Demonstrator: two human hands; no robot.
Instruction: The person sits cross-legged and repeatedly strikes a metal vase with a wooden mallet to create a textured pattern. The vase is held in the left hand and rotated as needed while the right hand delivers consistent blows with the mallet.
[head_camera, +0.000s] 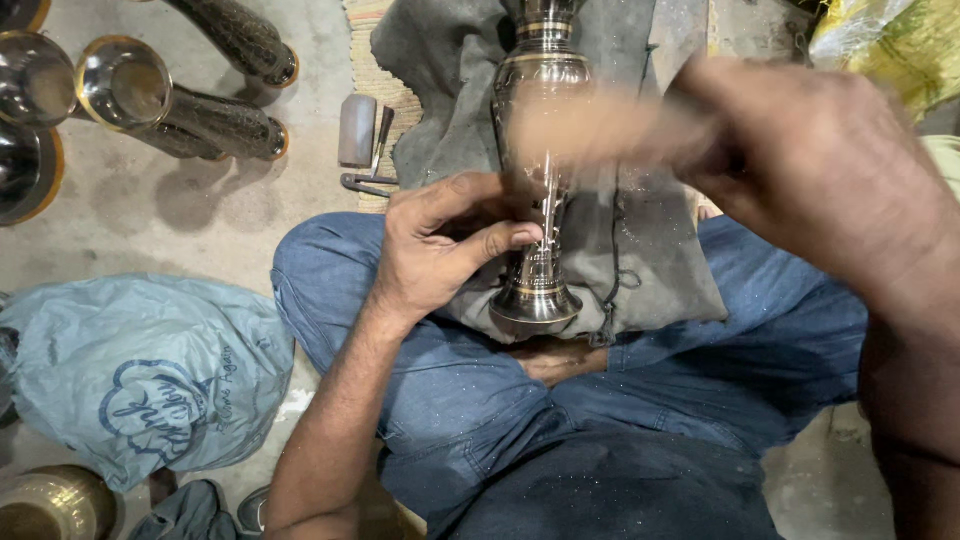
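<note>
A dark, shiny metal vase (540, 75) with engraved patterns lies along my lap on a grey cloth (650, 250), its foot toward me. My left hand (440, 240) grips the narrow stem of the vase, thumb across it. My right hand (810, 160) is raised over the vase's body and holds a wooden tool (600, 125), blurred by motion, which crosses in front of the vase. I sit cross-legged in blue jeans (480, 400).
Several similar metal vases (180, 100) lie on the concrete floor at upper left. A small hammer and hand tools (365, 150) rest on a mat beside the cloth. A light blue bag (140, 370) sits at left, a brass pot (55, 505) at bottom left.
</note>
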